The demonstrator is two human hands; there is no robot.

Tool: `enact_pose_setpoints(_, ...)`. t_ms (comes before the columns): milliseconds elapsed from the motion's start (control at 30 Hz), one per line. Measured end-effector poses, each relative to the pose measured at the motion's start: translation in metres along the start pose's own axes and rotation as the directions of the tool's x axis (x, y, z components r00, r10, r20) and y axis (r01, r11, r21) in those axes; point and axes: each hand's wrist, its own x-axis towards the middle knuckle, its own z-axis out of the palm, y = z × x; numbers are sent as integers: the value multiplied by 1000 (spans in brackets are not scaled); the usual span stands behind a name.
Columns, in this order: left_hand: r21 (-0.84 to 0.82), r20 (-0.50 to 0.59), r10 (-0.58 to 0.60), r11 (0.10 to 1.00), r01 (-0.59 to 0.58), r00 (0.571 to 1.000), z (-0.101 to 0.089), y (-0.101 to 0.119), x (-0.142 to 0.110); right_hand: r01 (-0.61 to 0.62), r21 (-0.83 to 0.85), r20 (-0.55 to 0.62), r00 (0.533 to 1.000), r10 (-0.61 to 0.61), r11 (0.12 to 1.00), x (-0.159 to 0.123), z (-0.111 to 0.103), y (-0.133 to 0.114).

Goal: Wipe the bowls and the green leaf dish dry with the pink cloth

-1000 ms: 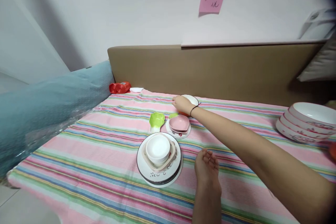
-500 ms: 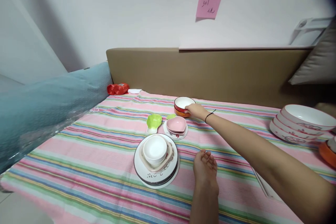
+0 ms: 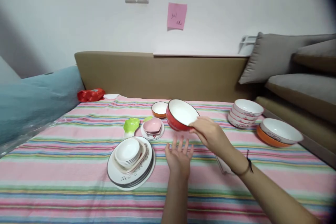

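A red bowl with a white inside and a dark rim is tilted in the air, pinched at its right edge by my right hand. Just below it, my left hand lies palm up with fingers spread, holding nothing. An orange bowl with a white inside sits on the cloth behind and left of the red one. Nearer to me, a pink dish rests on small white plates, beside a green-and-white leaf-shaped dish.
White bowls top a stack of dark-rimmed plates at front left. On the right stand a pile of white patterned bowls and a white bowl in an orange bowl. A red bundle lies by the headboard.
My right hand has lifted the red bowl off the orange one and tilted it. My left hand has spread its fingers beneath it. The view has turned right.
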Motion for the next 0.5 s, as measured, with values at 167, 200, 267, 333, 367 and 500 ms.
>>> enact_pose_setpoints(167,62,126,-13,998,6,992,6,-13,-4,8,31,16,1000,-9,999,-73,-9,-34)
enact_pose_setpoints(200,82,95,-1,997,-7,995,8,-17,-6,12,58,36,999,-15,998,-82,-6,-37)
enact_pose_setpoints(267,117,43,3,993,-8,999,10,-25,-11,-5,116,28,1000,2,993,-92,-5,-41)
enact_pose_setpoints(333,151,55,-3,989,-5,999,13,-32,-15,-25,165,-19,999,29,986,-96,-9,-42)
enact_pose_setpoints(367,164,84,-8,986,-6,996,16,-35,-17,-45,189,-56,997,57,981,-96,-13,-43)
enact_pose_setpoints(500,137,116,63,987,-79,991,24,-44,-16,-173,295,-182,955,233,940,-93,-22,-44)
